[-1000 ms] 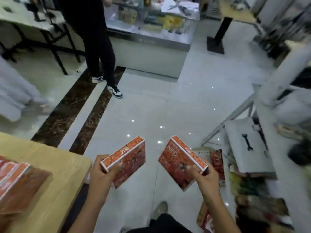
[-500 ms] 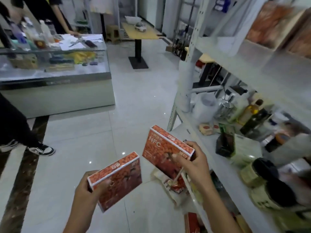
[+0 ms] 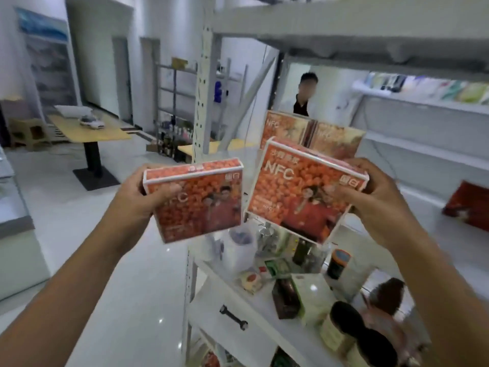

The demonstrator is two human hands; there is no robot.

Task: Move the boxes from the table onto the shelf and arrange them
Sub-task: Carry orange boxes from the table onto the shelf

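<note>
My left hand grips an orange printed box by its left end, held up in front of the white shelf upright. In my right hand is a second orange box marked NFC, tilted and raised to the level of the middle shelf board. Just behind it, two more orange boxes stand upright side by side on that shelf. Another red box lies further right on the same board.
The lower shelf holds jars, bottles, a green-white carton and a black tool. A person stands behind the shelving. A wooden table and a glass counter are at the left on a glossy white floor.
The view swung up and right from the floor and table to the shelf. Both hands rose with their boxes to middle-shelf height, close to the two standing boxes.
</note>
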